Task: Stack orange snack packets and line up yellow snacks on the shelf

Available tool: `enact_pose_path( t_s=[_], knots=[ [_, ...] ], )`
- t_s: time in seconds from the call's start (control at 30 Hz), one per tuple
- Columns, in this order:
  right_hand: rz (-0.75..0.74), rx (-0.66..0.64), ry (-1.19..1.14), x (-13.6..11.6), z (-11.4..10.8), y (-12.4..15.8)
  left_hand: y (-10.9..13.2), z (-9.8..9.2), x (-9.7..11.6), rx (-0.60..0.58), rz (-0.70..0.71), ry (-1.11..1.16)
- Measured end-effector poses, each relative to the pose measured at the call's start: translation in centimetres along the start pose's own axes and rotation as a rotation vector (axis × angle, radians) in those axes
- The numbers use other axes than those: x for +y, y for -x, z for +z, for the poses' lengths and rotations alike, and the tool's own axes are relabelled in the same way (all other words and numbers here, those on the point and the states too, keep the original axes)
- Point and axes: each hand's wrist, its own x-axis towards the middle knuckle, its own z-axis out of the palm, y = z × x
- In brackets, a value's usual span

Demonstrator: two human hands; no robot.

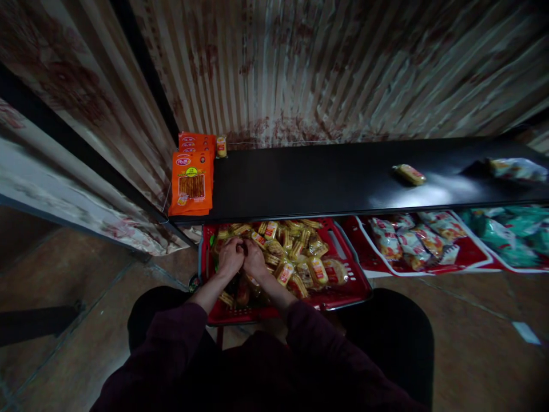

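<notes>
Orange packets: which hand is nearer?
Left. The left hand is over the red basket, below and right of the orange packets; the right hand is farther right of them.

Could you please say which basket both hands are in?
The leftmost red basket: left hand and right hand are among its yellow packets; those further right hold white packets and green packets.

Two hands are seen | two small yellow packets and one larger white packet are displayed on one shelf | three baskets are shown | stacked orange packs cannot be counted
</notes>
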Motion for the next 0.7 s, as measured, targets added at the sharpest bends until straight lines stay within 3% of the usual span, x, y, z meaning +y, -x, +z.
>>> enact_pose_path(
  t_s=[0.17,0.47,0.7],
  knots=[
    [0.005,0.030,-0.006,0.3,-0.8,-0.3,0.1,0.3,-0.3,0.038,0.048,-0.062],
    [-0.036,0.118,-0.075,1.4,-0.4,0.7,-0.5,0.9,-1.1,0.003,-0.030,-0.026],
    [0.041,0.136,-0.114,2.2,-0.3,0.0,-1.3,0.6,-1.0,-0.002,-0.058,-0.036]
  ],
)
